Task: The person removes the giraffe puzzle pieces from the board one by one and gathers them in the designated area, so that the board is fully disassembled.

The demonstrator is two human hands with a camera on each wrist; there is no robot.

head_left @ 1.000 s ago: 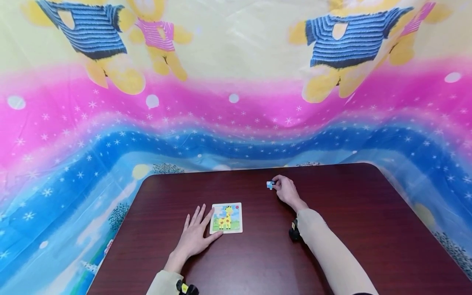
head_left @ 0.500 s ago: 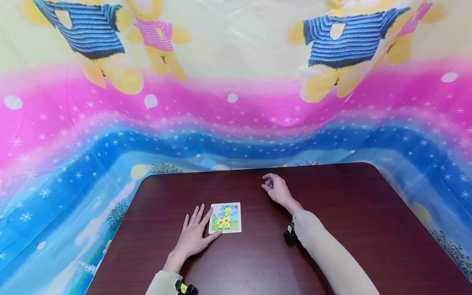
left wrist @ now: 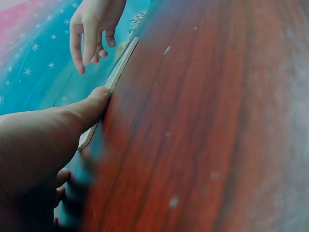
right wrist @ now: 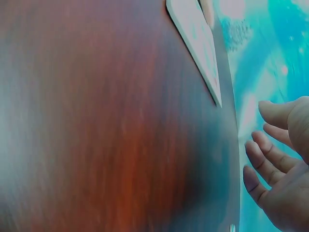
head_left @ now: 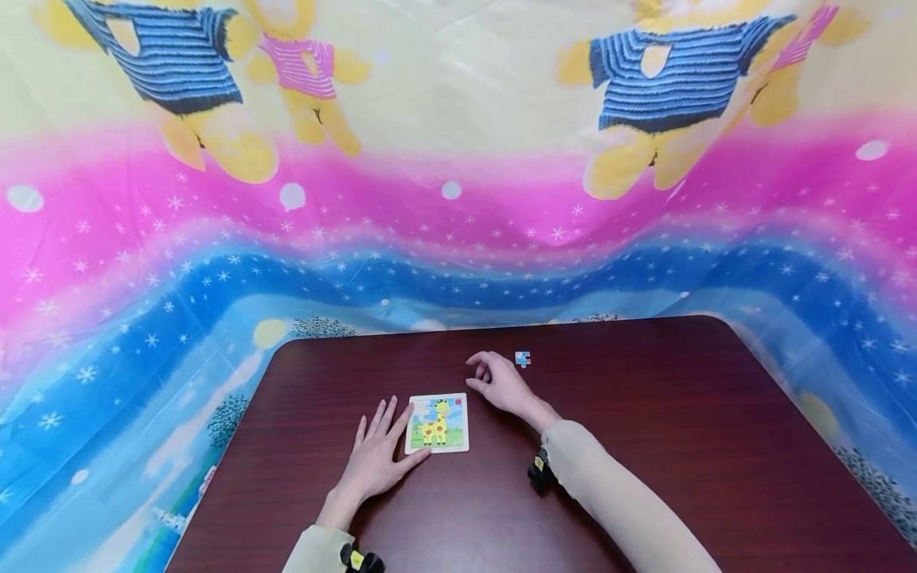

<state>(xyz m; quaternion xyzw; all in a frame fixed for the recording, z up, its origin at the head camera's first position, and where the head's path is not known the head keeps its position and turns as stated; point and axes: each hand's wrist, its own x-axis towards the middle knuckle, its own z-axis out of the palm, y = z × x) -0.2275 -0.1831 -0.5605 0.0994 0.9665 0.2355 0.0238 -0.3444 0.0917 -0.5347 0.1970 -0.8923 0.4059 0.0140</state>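
Note:
A small square jigsaw puzzle [head_left: 438, 423] with a giraffe picture and a pale border lies on the table. My left hand [head_left: 380, 461] rests beside it with spread fingers; its thumb touches the lower edge and its index finger the left edge. In the left wrist view, the left thumb [left wrist: 89, 108] presses against the puzzle's edge [left wrist: 123, 63]. My right hand [head_left: 501, 383] hovers above and right of the puzzle, fingers loosely bent with nothing visible between them. Just behind it, a light blue jigsaw piece [head_left: 523, 359] lies on the table; whether it is one piece or more, I cannot tell.
The dark red-brown wooden table [head_left: 645, 414] has rounded far corners. A printed cloth [head_left: 458, 223] with bears and snowflakes hangs behind it and along its sides. Each wrist wears a small black camera [head_left: 540, 469].
My right hand has come away from the light blue jigsaw piece and moved left toward the puzzle, leaving the piece on the table. The left hand has stayed at the puzzle.

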